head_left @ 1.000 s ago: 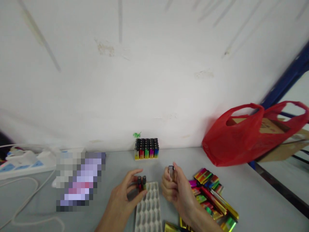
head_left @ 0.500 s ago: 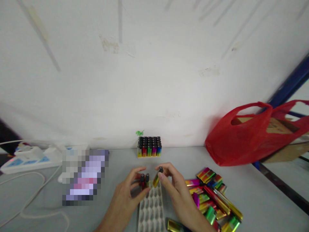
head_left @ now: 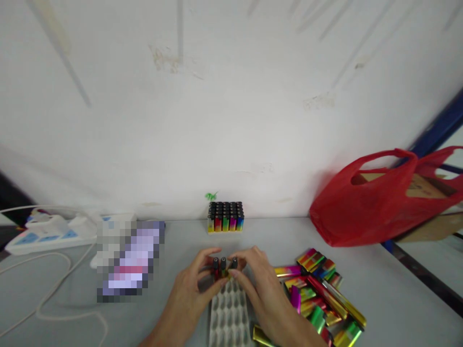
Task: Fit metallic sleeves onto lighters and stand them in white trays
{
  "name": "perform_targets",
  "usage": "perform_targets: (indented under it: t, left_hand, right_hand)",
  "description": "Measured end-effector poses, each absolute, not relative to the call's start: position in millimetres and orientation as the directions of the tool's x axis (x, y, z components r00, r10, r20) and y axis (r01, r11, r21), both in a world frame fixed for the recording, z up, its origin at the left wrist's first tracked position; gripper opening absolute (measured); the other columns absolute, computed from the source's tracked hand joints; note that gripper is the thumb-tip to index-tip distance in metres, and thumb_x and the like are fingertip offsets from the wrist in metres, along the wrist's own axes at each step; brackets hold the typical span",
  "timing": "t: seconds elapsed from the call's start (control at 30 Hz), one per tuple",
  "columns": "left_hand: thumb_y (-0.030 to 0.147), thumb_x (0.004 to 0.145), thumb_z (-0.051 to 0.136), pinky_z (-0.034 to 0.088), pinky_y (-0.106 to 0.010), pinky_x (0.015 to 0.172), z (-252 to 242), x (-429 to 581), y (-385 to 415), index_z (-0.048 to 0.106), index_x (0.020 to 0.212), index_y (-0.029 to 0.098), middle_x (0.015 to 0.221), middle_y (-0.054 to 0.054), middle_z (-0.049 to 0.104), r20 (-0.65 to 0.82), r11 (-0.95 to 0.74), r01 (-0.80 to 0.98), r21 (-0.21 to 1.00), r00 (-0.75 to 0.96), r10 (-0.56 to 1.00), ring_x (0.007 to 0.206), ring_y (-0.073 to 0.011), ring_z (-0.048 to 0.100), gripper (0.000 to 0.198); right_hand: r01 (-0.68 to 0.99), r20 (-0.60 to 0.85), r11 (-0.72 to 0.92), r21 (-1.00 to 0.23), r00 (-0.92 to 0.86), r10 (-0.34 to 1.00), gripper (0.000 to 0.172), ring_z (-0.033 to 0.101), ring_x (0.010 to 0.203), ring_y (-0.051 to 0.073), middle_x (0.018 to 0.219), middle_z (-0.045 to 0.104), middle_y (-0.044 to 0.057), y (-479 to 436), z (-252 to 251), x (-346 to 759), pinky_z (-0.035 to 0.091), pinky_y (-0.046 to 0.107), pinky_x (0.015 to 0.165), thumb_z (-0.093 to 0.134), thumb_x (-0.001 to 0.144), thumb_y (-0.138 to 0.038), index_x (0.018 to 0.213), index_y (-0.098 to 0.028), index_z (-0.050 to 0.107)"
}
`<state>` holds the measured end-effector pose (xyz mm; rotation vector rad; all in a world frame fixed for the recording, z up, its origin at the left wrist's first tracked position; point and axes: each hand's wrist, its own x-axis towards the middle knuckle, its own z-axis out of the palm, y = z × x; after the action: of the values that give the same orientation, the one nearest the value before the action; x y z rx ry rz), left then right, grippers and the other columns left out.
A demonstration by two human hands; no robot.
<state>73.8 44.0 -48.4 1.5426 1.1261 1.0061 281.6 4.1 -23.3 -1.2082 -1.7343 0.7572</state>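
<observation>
A pale moulded tray (head_left: 229, 315) with rows of hollows lies in front of me. At its far end stand two black-topped lighters (head_left: 219, 265), one with a red body. My left hand (head_left: 191, 284) curls round them from the left, thumb in front and fingers behind. My right hand (head_left: 255, 277) pinches a third lighter (head_left: 234, 263) between thumb and fingers. This one is upright over the far row, beside the other two. Fingers hide its lower part, so I cannot tell whether it rests in a hollow.
A filled block of lighters (head_left: 225, 218) stands by the wall. Many loose metallic lighters (head_left: 318, 299) are heaped at right. A red plastic bag (head_left: 361, 212) holds a carton. On the left are a blurred-out phone (head_left: 135, 260), a power strip (head_left: 47, 236) and a white cable (head_left: 68, 315).
My right hand has moved left and a little down. Its lighter has gone from tilted to upright, now close beside the two lighters at my left hand.
</observation>
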Motion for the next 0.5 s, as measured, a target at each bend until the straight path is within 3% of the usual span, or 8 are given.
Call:
perform_targets:
  t: [0.33,0.4,0.5]
  left_hand:
    - [0.043,0.087,0.085,0.072,-0.040,0.095,-48,73,45,0.073,0.133,0.027,0.117,-0.006,0.087,0.085,-0.137,0.221,0.966,0.231,0.969,0.108,-0.0333,0.088,0.049]
    - [0.042,0.087,0.085,0.072,-0.042,0.096,-48,74,45,0.073,0.132,0.027,0.115,-0.006,0.087,0.092,-0.141,0.218,0.966,0.223,0.971,0.107,-0.0333,0.088,0.049]
    - [0.039,0.084,0.087,0.072,-0.045,0.101,-46,74,44,0.075,0.131,0.027,0.114,-0.006,0.087,0.095,-0.140,0.207,0.968,0.211,0.973,0.107,-0.0338,0.088,0.049]
  right_hand:
    - [0.464,0.236,0.291,-0.837,-0.174,0.956,0.030,0.068,0.112,0.032,0.116,0.073,0.007,1,-21,280,0.046,0.053,0.112,0.062,0.116,-0.034,0.145,-0.032,0.068]
    - [0.449,0.258,0.286,-0.847,-0.124,0.958,0.034,0.068,0.112,0.032,0.117,0.073,0.007,-1,-17,279,0.047,0.052,0.111,0.062,0.116,-0.036,0.149,-0.032,0.065]
    - [0.422,0.366,0.314,-0.851,0.047,0.929,0.026,0.068,0.115,0.032,0.119,0.074,0.009,-10,-8,282,0.050,0.049,0.107,0.057,0.117,-0.037,0.138,-0.030,0.071]
